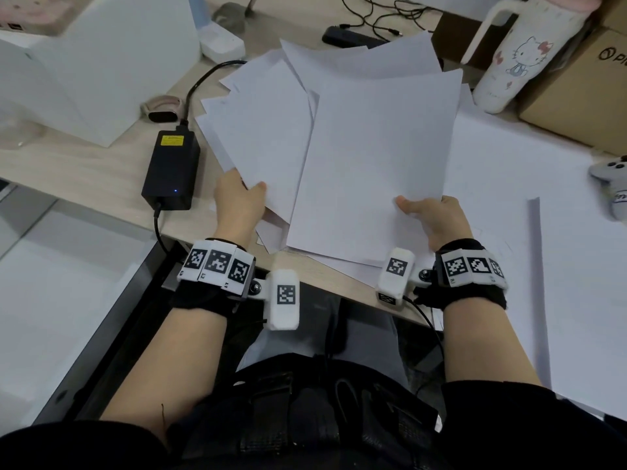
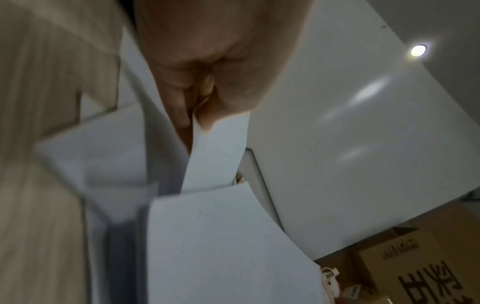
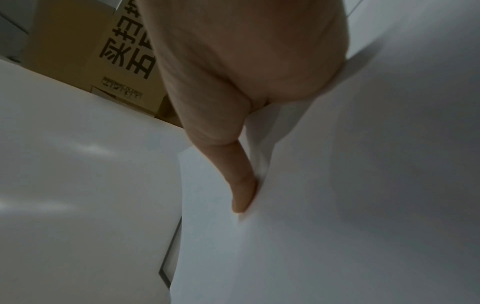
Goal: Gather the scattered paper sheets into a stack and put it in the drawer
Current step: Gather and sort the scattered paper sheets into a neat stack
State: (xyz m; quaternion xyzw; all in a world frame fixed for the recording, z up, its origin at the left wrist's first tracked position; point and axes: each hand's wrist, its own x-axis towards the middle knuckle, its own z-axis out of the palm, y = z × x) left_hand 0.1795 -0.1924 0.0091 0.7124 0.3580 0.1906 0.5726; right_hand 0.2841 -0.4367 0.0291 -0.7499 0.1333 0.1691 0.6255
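Left hand [image 1: 239,198]: thumb on top, fingers [image 2: 182,111] curled beneath, pinching the near edge of a fanned bunch of paper sheets [image 1: 268,130]; right hand [image 1: 437,222]: thumb on top, one finger seen pressed under, pinching the near edge of the topmost sheet [image 1: 376,157] and likely others below; both bunches overlap, corners splayed, over the near edge of the surface [image 1: 101,178], toward its middle; more paper lies flat along the right side; drawer not identifiable in view.

Risks, as judged: sheets unsquared, so loose ones may slide out on lifting; the far splayed corners reach toward the black cable [image 1: 203,79], power brick [image 1: 171,167] and white tumbler [image 1: 519,52], where they may snag or nudge; tight pinching may crease edges.
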